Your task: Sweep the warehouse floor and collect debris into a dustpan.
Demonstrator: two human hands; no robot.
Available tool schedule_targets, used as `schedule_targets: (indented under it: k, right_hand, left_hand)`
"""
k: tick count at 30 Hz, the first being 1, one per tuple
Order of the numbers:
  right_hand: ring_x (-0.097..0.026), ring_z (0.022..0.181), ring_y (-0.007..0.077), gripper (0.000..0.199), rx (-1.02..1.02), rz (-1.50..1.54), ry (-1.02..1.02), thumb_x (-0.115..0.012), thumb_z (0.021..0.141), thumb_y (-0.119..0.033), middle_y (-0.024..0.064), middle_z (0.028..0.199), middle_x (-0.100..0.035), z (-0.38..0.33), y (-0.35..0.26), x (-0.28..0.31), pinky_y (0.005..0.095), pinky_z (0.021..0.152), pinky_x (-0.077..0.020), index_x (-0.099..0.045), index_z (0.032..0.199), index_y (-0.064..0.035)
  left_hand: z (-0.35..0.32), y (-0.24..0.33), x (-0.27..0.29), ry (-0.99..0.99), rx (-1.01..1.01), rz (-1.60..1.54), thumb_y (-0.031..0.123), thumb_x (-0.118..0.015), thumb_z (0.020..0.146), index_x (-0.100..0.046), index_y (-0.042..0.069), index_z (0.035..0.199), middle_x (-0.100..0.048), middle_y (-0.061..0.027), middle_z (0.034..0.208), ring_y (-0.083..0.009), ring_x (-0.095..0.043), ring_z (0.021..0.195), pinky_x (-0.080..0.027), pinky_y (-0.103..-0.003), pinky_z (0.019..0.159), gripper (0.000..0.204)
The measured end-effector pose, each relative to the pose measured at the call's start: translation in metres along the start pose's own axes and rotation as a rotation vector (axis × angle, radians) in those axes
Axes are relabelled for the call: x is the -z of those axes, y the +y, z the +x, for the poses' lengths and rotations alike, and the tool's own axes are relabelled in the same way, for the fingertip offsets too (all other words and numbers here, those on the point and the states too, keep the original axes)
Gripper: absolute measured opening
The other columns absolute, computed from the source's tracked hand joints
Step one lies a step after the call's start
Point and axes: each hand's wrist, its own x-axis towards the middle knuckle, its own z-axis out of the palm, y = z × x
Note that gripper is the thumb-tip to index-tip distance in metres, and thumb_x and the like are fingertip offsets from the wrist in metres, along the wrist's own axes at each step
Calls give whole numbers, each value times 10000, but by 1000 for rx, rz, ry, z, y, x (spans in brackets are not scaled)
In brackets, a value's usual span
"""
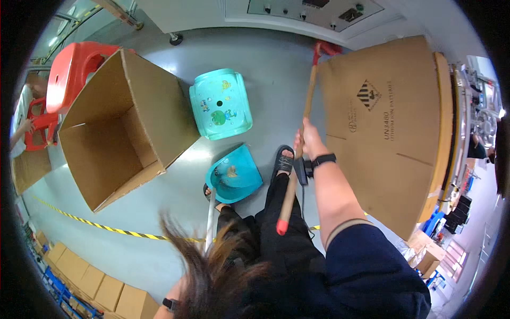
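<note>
My right hand [312, 141] is wrapped round the wooden handle of a broom [308, 95]. The broom's red head lies at the foot of the white machine, beside the large flat carton; its red-tipped end points back towards my legs. A blue-green dustpan [247, 171] stands on the floor at my feet, with a little debris in its pan. Its pale upright handle [211, 215] runs back towards my left side. Loose hair covers my left hand, leaving the wrist with a dark band in sight; whether it grips the dustpan handle is hidden.
A turquoise stool [234, 98] stands ahead of the dustpan. Left of it is an open, empty cardboard box [164, 106] near a red stool [69, 74]. The big carton [377, 159] borders my right; a white machine [212, 16] stands ahead. Yellow-black tape [114, 229] crosses the floor.
</note>
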Motion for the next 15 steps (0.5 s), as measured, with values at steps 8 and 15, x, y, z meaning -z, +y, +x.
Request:
schedule_targets:
  k: [8, 15]
  right_hand:
    - [-311, 337, 137, 389, -194, -246, 0, -347, 827, -420, 12, 444, -326, -163, 21, 67, 279, 330, -293, -362, 663, -68]
    - [-340, 340, 132, 397, -9, -443, 84, -362, 827, -397, 15, 449, -359, -202, 40, 58, 274, 313, -285, -395, 612, -65]
  left_hand:
    - [-9, -58, 36, -181, 44, -197, 272, -485, 782, -468, 35, 791, -492, -66, 665, -158, -487, 610, -400, -267, 537, 237]
    - [-37, -87, 23, -185, -52, -546, 276, -546, 738, -475, 40, 731, -497, -36, 604, -121, -479, 521, -384, -258, 438, 246]
